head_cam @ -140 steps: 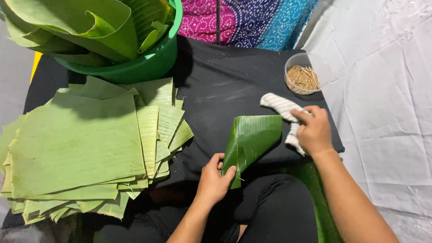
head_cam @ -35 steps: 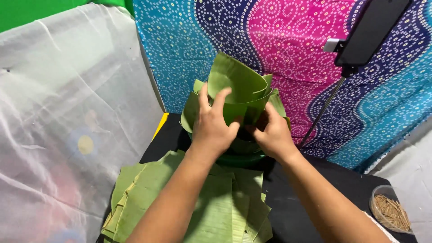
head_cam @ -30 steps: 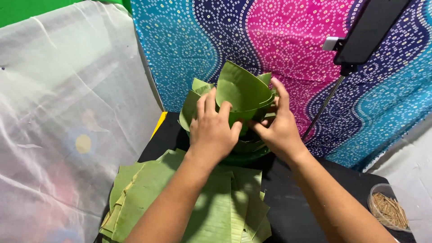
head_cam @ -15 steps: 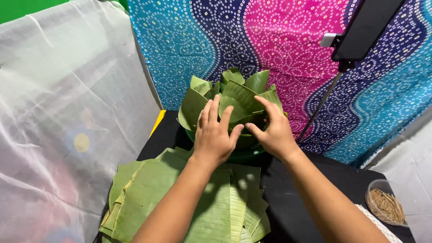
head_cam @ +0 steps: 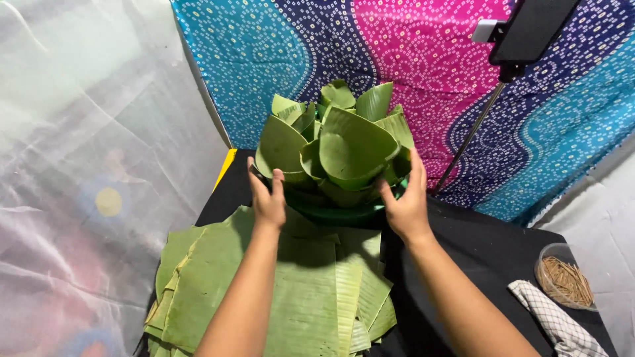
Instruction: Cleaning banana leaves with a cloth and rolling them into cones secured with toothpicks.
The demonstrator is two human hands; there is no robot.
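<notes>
Green heap: folded banana-leaf cups piled high in a round green plastic basin, at the far middle of the worktop.
Left hand: fingers spread, palm pressed against the left side of the basin, just under the leaf cups.
Right hand: fingers spread, palm against the right side of the basin, touching the lowest leaf cups.
Worktop: black cloth-covered worktop.
Flat leaves: stack of cut flat green banana leaves, lying just in front of the basin, under both forearms.
Right edge: clear round bowl of thin wooden sticks; beside it a white checked cloth.
Backdrop: blue, pink and purple dotted fabric.
</notes>
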